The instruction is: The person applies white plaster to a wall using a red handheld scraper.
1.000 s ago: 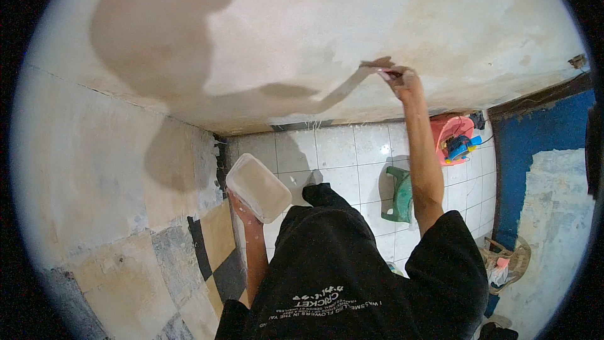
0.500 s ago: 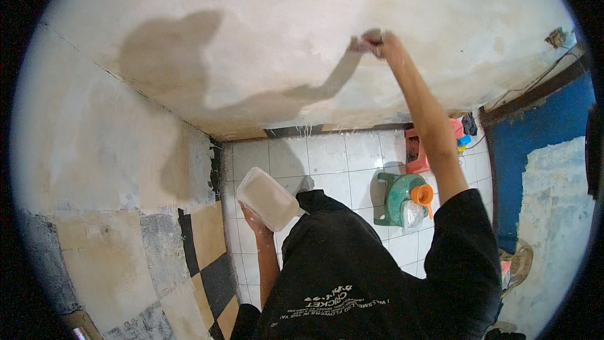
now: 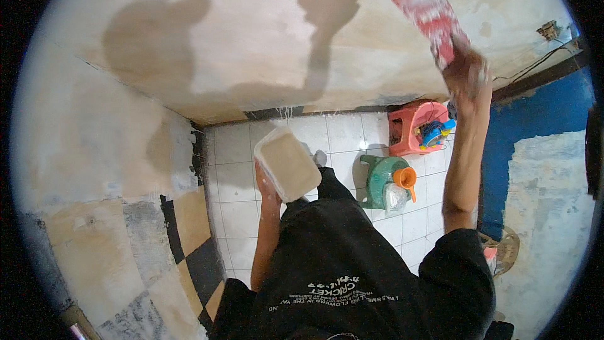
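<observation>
The right hand [image 3: 467,75] grips, raised high, while the left hand [image 3: 267,182] holds lower down

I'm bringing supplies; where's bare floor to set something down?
Bare tiles show between the tub and pink seat, and between the left wall and left hand. The right is crowded: pink seat with a blue object, green stool with an orange dipper.

The tub [image 3: 288,164] is in your left hand [image 3: 268,186], the scraper [image 3: 434,22] in your right hand [image 3: 467,75]. Right of the tub, the near stool [image 3: 376,182] bears a cup [image 3: 406,176]; behind stands the far stool [image 3: 400,127].
</observation>
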